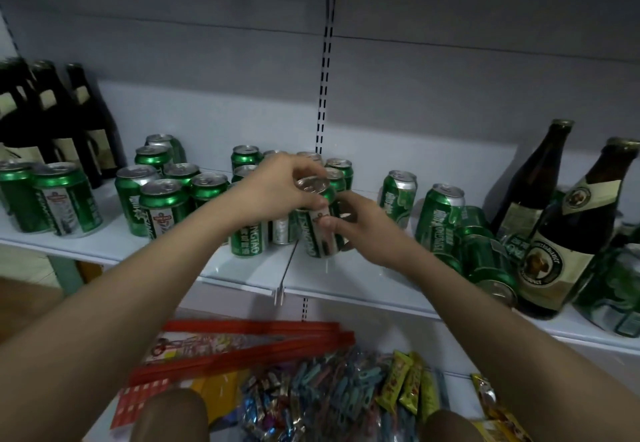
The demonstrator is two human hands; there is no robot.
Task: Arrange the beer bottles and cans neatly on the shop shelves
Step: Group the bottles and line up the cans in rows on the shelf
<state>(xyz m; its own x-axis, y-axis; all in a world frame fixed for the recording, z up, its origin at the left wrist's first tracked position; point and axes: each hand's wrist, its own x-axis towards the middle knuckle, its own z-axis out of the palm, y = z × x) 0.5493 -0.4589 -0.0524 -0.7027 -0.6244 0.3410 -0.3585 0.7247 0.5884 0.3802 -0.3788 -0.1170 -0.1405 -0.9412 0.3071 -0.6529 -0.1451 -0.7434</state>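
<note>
both hands on one green beer can (pixel 318 220) at the front middle of the white shelf (pixel 346 279).

the left hand (pixel 277 185) curls its fingers over the can's silver top from above, and the right hand (pixel 360 230) pinches the can's side from the right. the can stands upright on the shelf, just in front of a cluster of upright green cans (pixel 294 171). more green cans (pixel 162 196) stand to the left, with dark bottles (pixel 52 119) at the far left. to the right two cans stand apart, then several lie on their sides beside two tall labelled brown bottles (pixel 554 227). below the shelf lie coloured packets (pixel 311 389).
</note>
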